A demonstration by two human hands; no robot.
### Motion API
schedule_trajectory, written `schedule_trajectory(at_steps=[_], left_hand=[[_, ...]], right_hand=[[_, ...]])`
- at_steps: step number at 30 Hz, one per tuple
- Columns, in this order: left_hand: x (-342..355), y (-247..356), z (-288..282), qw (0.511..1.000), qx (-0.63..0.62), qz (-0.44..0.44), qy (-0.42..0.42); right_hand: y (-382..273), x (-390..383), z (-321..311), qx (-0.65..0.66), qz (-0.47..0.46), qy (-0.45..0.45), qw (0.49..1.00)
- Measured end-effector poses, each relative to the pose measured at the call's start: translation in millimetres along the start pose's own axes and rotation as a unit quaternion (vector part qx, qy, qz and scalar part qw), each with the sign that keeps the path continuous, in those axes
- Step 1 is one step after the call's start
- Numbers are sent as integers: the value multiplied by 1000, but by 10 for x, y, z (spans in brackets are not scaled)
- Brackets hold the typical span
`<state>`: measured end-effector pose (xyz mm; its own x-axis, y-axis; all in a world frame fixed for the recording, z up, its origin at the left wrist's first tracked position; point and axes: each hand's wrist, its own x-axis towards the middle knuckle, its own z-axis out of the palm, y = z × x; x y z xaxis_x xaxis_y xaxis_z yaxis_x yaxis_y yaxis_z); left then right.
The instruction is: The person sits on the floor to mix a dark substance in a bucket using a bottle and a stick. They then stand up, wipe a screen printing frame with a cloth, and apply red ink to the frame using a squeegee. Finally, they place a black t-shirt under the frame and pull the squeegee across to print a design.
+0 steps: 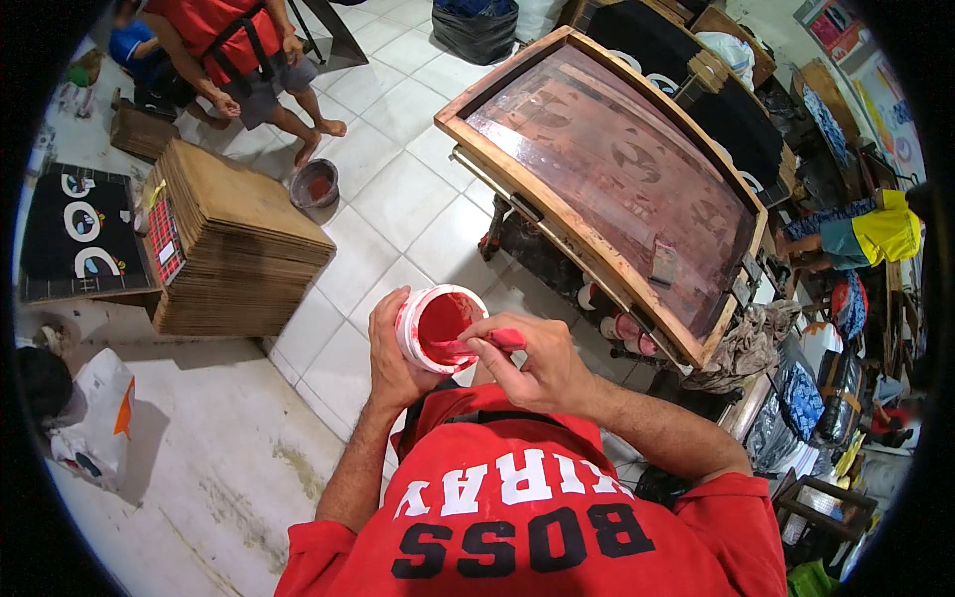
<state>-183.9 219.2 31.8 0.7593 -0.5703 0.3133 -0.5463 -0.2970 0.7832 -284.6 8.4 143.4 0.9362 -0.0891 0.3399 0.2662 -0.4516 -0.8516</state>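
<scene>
My left hand (395,348) is wrapped round the side of a white tub (406,336) with red paint (445,316) inside, its mouth tilted up toward me. In my right hand (542,366) is a red-handled stirring tool (507,339), gripped between thumb and fingers. The tool's other end reaches into the tub's mouth; its tip is lost against the red paint. Both hands are in front of my body, over the tiled floor. Ahead and to the right of them is a wood-framed printing screen (607,149) with faint shapes on its mesh and a small block near its lower corner.
At left stands a tall stack of brown boards (234,249), beside a black printed panel (85,239). A dark bucket (315,185) with red residue sits on the floor near a person in red (224,40). Another person in yellow (888,227) is at far right. Crumpled rags (751,343) hang near the screen's corner.
</scene>
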Motion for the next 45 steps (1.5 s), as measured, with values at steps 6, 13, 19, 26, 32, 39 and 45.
schedule_trajectory(at_steps=[6, 13, 19, 26, 32, 39, 45], left_hand=[[-16, -64, -44, 1000, -18, 13, 2], [69, -62, -53, 999, -49, 17, 0], [271, -49, -185, 996, 45, 77, 13], [478, -228, -324, 998, -39, 43, -7], [993, -402, -480, 991, -96, 76, -51], [1727, -625, -591, 981, -27, 164, -99], [2094, -801, -417, 970, -71, 178, -146]], right_hand=[[6, -2, -7, -81, -7, -42, 996], [26, 100, -33, 20, 41, -1, 999], [-100, 151, 78, 2, 54, 49, 997], [-8, 552, -62, 10, -40, -62, 997], [100, 996, -350, 48, -41, -169, 984], [69, 1287, -90, -111, 19, 41, 993], [108, 1281, 213, 120, 310, 218, 918]])
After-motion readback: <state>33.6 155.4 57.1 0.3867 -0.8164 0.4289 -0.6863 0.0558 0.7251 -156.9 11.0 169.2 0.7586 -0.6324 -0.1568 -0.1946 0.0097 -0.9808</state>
